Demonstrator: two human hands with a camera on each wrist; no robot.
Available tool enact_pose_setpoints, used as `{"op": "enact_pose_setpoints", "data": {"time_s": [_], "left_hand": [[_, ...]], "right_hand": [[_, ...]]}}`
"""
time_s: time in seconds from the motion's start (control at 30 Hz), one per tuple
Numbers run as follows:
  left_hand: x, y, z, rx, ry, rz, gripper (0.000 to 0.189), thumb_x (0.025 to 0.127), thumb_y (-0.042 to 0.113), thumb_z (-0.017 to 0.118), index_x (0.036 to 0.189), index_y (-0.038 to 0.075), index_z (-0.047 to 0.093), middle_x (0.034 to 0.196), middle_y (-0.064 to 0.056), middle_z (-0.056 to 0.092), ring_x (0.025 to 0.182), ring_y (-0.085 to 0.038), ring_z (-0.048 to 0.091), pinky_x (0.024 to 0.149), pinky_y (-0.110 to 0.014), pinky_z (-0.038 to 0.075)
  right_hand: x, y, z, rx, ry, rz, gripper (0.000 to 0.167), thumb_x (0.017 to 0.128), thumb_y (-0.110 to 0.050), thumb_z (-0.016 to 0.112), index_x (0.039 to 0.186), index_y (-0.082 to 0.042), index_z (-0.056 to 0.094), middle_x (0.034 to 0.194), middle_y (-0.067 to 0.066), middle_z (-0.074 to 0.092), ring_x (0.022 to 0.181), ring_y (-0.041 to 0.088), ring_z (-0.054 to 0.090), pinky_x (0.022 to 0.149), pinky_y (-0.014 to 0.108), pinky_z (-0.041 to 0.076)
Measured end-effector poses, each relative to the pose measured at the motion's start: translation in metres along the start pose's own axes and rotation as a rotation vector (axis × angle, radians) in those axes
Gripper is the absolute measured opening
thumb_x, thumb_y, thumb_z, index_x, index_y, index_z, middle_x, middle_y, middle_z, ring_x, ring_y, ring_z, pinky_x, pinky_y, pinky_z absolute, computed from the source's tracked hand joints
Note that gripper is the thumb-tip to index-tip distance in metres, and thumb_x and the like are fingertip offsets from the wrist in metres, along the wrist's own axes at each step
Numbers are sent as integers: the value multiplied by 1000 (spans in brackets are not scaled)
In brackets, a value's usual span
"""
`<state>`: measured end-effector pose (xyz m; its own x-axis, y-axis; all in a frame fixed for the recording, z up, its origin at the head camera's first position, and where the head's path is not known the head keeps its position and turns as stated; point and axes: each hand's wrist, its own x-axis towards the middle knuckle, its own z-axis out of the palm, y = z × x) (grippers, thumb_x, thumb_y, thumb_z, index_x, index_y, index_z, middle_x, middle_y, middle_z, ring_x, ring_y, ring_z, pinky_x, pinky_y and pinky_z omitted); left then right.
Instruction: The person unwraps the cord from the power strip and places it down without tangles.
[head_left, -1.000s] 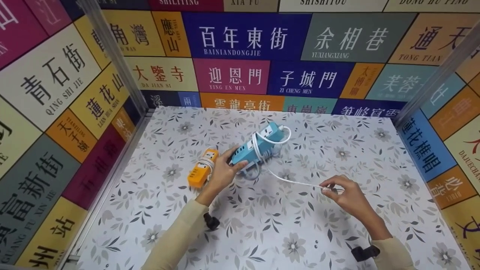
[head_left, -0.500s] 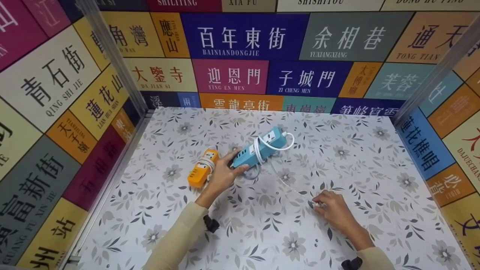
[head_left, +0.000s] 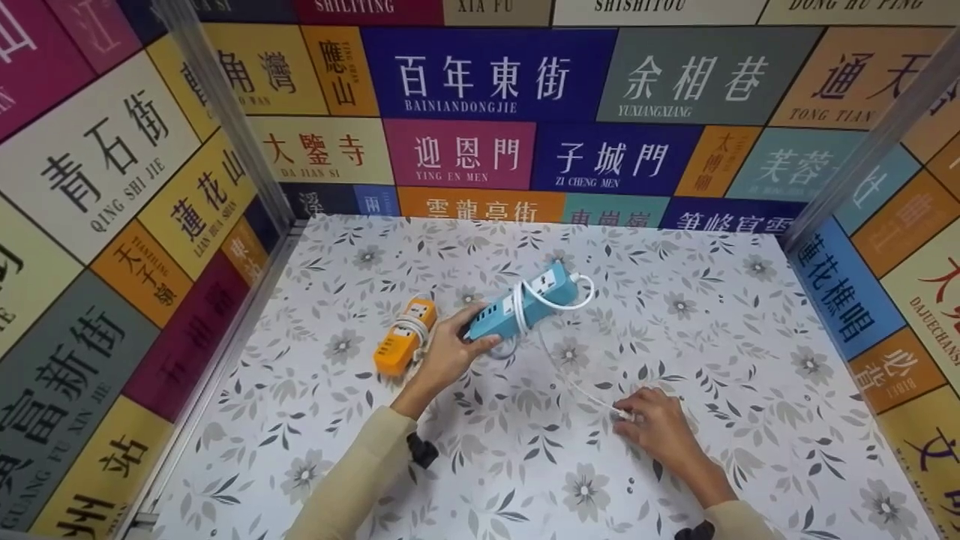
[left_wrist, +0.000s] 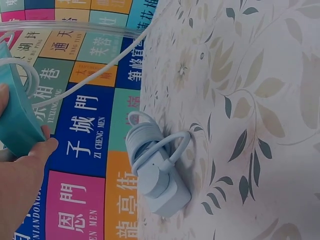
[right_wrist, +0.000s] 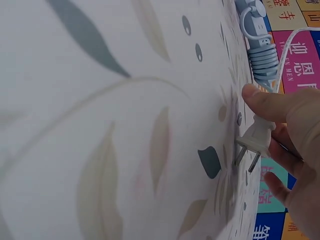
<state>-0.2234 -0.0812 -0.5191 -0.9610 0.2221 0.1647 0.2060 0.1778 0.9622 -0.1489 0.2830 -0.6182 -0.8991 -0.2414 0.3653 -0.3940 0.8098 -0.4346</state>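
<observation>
My left hand (head_left: 448, 349) grips the lower left end of a blue power strip (head_left: 496, 319), thumb along its near side. The strip is tilted above the table, with white cord (head_left: 521, 304) wound round its middle. From it a length of cord runs down to my right hand (head_left: 656, 427). That hand pinches a white two-pin plug (right_wrist: 256, 136) low over the tabletop, its pins showing in the right wrist view. A pale blue power strip (left_wrist: 165, 187) with its cord wrapped round it lies on the table; in the head view the held strip mostly hides it.
Left of my left hand lies an orange power strip (head_left: 397, 352) with white cord wound round it. The table (head_left: 585, 487) has a leaf and flower print. Walls with colourful street-name signs (head_left: 457, 154) stand at the back and sides.
My right hand has moved left and nearer to me with the plug, lowering it towards the table. The blue power strip has dipped slightly at its far end. My left hand keeps its grip.
</observation>
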Motion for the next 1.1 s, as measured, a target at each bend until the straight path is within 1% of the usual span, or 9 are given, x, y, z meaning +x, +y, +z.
{"op": "enact_pose_setpoints", "data": {"time_s": [0.2, 0.37, 0.47, 0.57, 0.73, 0.83, 0.93, 1.03, 1.1], "left_hand": [[-3, -3, 1, -11, -26, -17, 63, 89, 19, 76, 145, 4, 50, 149, -20, 50, 129, -34, 53, 112, -50, 44], [-4, -2, 0, -23, -33, -10, 62, 89, 21, 75, 145, 4, 51, 144, -20, 54, 123, -32, 55, 108, -48, 47], [-5, -1, -1, -29, -30, 3, 62, 89, 20, 76, 144, 3, 52, 141, -21, 56, 119, -31, 56, 104, -47, 48], [-5, 0, 0, -20, -25, 19, 62, 89, 20, 76, 143, 3, 52, 141, -20, 57, 118, -30, 56, 105, -48, 47], [-5, -1, 0, -23, -15, 14, 61, 89, 17, 75, 144, 2, 52, 142, -21, 56, 119, -32, 56, 104, -50, 46], [-6, -2, 1, -31, -13, -10, 61, 89, 18, 76, 144, 4, 52, 143, -19, 56, 120, -31, 55, 105, -49, 46], [-7, -3, 1, -32, -10, -10, 61, 89, 20, 76, 143, 5, 53, 142, -17, 57, 119, -29, 55, 105, -48, 46], [-8, -4, 1, -28, 0, 1, 59, 89, 21, 76, 142, 7, 55, 141, -17, 58, 119, -30, 56, 105, -48, 45], [-7, -4, 1, -31, 2, 4, 58, 89, 20, 76, 142, 8, 55, 141, -16, 58, 118, -30, 56, 105, -49, 45]], "right_hand": [[4, -6, -1, -22, -29, 35, 48, 68, -22, 91, 111, -10, 74, 91, 3, 70, 89, 23, 59, 85, 42, 38], [11, -13, 3, -15, -51, 47, 43, 75, -27, 87, 113, -11, 74, 101, 5, 70, 97, 27, 61, 88, 45, 38], [16, -20, 6, -1, -71, 51, 40, 79, -28, 84, 114, -10, 74, 103, 5, 70, 97, 28, 62, 88, 46, 40], [23, -26, 10, 20, -76, 47, 38, 81, -28, 83, 112, -9, 74, 105, 7, 70, 98, 29, 63, 87, 48, 43], [33, -29, 20, 120, -130, 74, 33, 86, -29, 78, 114, -11, 75, 105, 5, 72, 100, 27, 66, 89, 48, 49], [34, -28, 25, 186, -179, 113, 24, 89, -27, 76, 109, -14, 77, 99, 0, 74, 95, 22, 69, 88, 42, 54], [34, -25, 28, 247, -204, 171, 15, 89, -23, 76, 101, -14, 79, 97, -1, 76, 94, 21, 71, 86, 38, 57], [34, -23, 28, 315, -195, 225, 13, 89, -22, 76, 98, -14, 79, 97, 0, 77, 94, 22, 72, 85, 34, 57], [36, -21, 26, 352, -172, 238, 14, 89, -20, 76, 99, -12, 80, 97, 2, 78, 93, 22, 72, 82, 31, 58]]}}
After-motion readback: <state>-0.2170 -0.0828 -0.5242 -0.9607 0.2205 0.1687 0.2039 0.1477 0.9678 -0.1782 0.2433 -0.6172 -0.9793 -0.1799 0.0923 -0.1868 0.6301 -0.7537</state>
